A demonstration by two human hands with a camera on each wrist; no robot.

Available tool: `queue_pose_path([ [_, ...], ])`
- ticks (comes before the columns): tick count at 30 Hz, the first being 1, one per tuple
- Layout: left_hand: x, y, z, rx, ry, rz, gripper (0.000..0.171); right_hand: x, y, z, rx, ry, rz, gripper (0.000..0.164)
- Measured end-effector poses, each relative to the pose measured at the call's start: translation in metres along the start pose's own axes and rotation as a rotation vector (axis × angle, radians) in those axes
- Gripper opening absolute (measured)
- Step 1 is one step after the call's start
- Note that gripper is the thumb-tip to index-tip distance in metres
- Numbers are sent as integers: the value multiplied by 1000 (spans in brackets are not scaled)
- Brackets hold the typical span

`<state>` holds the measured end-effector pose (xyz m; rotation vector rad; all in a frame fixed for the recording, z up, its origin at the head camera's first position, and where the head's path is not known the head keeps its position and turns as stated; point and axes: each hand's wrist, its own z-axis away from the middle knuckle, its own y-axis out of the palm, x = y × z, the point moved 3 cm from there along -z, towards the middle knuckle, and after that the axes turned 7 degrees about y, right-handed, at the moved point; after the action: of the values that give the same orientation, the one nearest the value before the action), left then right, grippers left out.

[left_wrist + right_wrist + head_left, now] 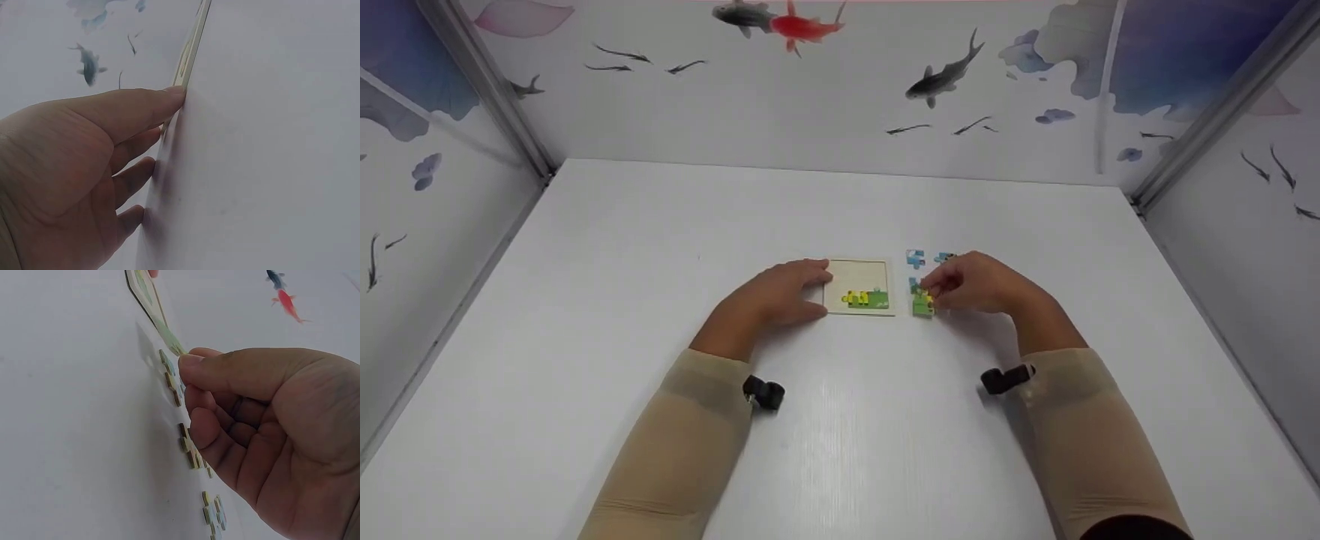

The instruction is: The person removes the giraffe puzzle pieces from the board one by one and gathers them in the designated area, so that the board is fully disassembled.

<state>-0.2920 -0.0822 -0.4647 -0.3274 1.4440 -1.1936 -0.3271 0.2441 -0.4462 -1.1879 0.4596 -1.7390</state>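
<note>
A shallow square wooden puzzle tray point(855, 274) lies on the table, with several joined green and yellow puzzle pieces point(868, 299) along its lower right. At the tray's left edge rests my left hand point(784, 292), thumb near the lower corner and fingers near the upper one. In the left wrist view its fingers are fairly straight and the thumb point(146, 104) touches the rim. My right hand point(979, 281) pinches a green puzzle piece point(170, 337) between thumb and forefinger, just right of the tray. Its lower fingers are curled toward the palm.
Beside the right hand lie more loose pieces, among them a blue puzzle piece point(915, 258) and another blue one point(944, 257); the right hand partly hides others. The white table point(840, 420) is bounded by a printed panel point(840, 97) at the back and panels at both sides.
</note>
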Motion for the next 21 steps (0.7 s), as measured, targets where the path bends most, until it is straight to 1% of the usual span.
queue_pose_path([
  [6,0,0,2,-9,5,6,63,1,2,-1,4,8,44,27],
  [14,3,0,0,-1,18,-1,63,2,4,0,18,-5,111,24],
  [21,4,0,-1,-2,17,1,63,3,4,1,25,-7,124,21],
])
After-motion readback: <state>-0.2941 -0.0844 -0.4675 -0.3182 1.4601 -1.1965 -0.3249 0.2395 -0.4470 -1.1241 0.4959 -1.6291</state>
